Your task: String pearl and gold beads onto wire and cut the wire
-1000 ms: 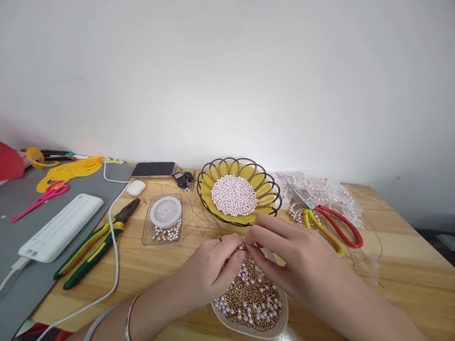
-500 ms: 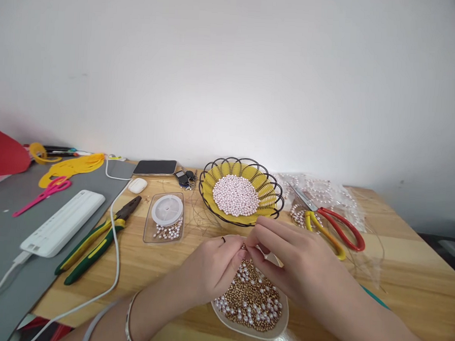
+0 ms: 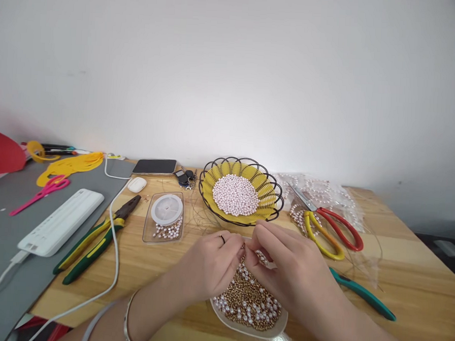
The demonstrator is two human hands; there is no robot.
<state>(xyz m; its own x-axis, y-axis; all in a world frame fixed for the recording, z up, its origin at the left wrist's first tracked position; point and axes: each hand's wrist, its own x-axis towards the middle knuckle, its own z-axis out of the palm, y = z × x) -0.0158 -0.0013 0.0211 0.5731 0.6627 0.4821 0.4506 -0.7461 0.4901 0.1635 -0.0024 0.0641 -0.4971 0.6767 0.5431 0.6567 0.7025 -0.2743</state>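
Note:
My left hand (image 3: pixel 214 264) and my right hand (image 3: pixel 289 265) meet fingertip to fingertip above the far side of a white bowl (image 3: pixel 238 330). Both are closed in a pinch; what lies between the fingertips is too small and too covered to make out. Small gold beads and white pearl beads (image 3: pixel 253 304) fill the bowl below them. Just beyond my hands stands a yellow basket with a black looped rim (image 3: pixel 265 213), holding a heap of pale pink pearl beads (image 3: pixel 236 195).
Left are a clear box (image 3: pixel 145 232) with a spool (image 3: pixel 167 209), green-yellow pliers (image 3: pixel 94 245), a white cable (image 3: pixel 116 266), a power strip (image 3: pixel 62 223) and a phone (image 3: pixel 154 166). Right are red-yellow scissors (image 3: pixel 326 216), a teal-handled tool (image 3: pixel 369 295) and bagged pearl strands (image 3: pixel 325 191).
My right hand and forearm have shifted slightly down and left, uncovering more of the teal-handled tool. My fingertips stay together over the bowl.

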